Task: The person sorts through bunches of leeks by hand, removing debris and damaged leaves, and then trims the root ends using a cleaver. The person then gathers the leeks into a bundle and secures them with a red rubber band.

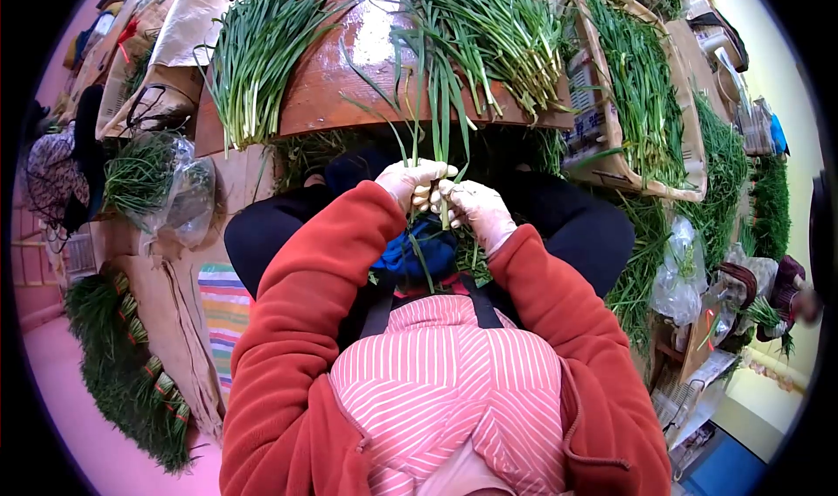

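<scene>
Pinching a bunch of chives [443, 121] near its lower ends, the left hand [415, 184] and right hand [478, 210] close together just before the wooden board [323, 86], the person seems to be trimming it; the next move probably needs one stalk pulled steadily.

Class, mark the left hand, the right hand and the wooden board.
left hand [412, 183], head view, knuckles.
right hand [482, 212], head view, back of hand.
wooden board [325, 93], head view, bare wet top.

wooden board [323, 95] | cardboard box [587, 112] holding greens [642, 86] | tied bundles [131, 383] on floor | plastic bag [188, 195] | striped mat [223, 308]
</scene>
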Demonstrator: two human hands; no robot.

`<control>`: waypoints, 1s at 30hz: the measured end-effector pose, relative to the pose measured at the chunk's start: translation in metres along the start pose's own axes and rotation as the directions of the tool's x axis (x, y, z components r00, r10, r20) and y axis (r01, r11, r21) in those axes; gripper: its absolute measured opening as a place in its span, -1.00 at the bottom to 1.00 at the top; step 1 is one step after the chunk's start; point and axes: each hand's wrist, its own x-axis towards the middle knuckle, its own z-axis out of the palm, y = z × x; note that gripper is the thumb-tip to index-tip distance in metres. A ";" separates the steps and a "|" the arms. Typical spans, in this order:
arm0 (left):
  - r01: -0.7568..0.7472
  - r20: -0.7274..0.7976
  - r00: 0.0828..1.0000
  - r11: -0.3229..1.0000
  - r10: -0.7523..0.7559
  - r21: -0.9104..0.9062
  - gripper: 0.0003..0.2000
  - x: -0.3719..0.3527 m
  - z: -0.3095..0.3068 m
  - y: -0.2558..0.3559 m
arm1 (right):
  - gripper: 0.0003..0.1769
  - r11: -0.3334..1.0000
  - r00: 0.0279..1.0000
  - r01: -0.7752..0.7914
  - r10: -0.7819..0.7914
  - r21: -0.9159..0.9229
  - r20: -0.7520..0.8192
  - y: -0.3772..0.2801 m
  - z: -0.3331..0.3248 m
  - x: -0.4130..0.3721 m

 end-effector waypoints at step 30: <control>-0.086 -0.161 0.985 0.991 0.069 -0.100 -0.79 -0.064 -0.004 -0.011 | -0.68 0.735 0.875 -0.098 0.385 -0.671 0.293 -0.035 0.024 -0.063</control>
